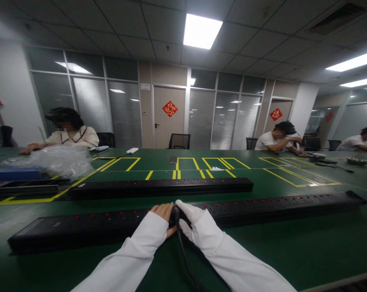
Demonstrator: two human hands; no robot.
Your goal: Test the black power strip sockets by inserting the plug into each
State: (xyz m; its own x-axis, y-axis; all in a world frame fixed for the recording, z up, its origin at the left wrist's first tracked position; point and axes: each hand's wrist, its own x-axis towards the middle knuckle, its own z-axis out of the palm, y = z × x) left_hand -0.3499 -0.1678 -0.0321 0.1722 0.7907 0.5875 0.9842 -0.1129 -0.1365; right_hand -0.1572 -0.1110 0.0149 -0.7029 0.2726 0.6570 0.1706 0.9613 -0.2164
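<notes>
A long black power strip (89,227) with a row of red dots along its top lies across the green table in front of me. My left hand (162,213), bare, grips the middle of the strip, fingers over the top and thumb at the near side. Beside it, my right hand (191,215) wears a white glove and closes around a black plug (176,211) at the strip's top; the fingertips are partly hidden. From the plug a black cord (183,255) runs down toward me. How deep the plug sits cannot be seen.
Another black power strip (162,186) lies behind, parallel to the first. Yellow tape (60,196) marks the table (293,243). Clear plastic wrap (55,160) and a blue box (14,174) are at left. Several people sit across, including one person (76,136) at left.
</notes>
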